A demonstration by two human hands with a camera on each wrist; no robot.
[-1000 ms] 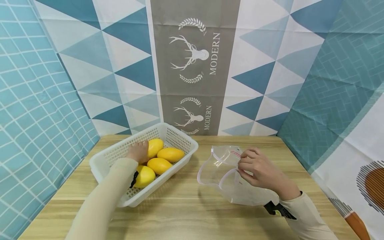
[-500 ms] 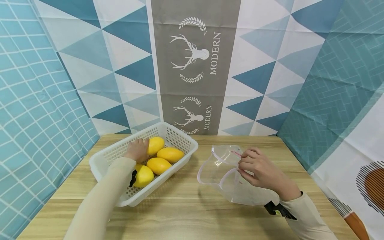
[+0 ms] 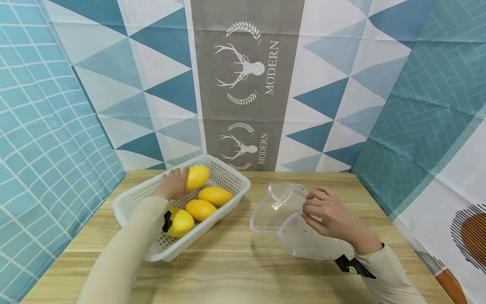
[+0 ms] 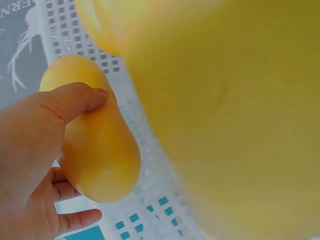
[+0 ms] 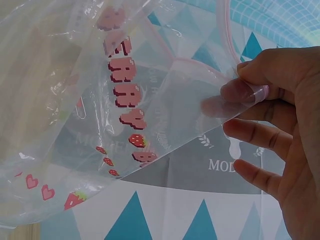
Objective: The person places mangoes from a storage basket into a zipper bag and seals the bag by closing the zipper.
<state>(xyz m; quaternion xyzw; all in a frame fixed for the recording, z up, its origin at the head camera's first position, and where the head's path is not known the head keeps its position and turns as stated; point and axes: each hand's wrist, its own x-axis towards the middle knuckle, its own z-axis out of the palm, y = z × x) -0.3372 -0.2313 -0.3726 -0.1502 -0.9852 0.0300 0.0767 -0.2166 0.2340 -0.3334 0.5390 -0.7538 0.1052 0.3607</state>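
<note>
Yellow fruit (image 3: 198,176) slightly higher, left hand (image 3: 172,184) gripping; right hand (image 3: 331,214) still pinching bag (image 3: 300,236).

Basket (image 3: 212,221) left; bag (image 3: 303,240) right

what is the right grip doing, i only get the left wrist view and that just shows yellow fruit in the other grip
Observer: The right grip is pinching the edge of a clear bag.
Operator: any print on it
Observer: Yes, the right wrist view shows pinkish-red block letters on it.
Operator: and where is the bag from the basket
Observer: In the head view it is to the right of the white basket, with a gap between them.
</note>
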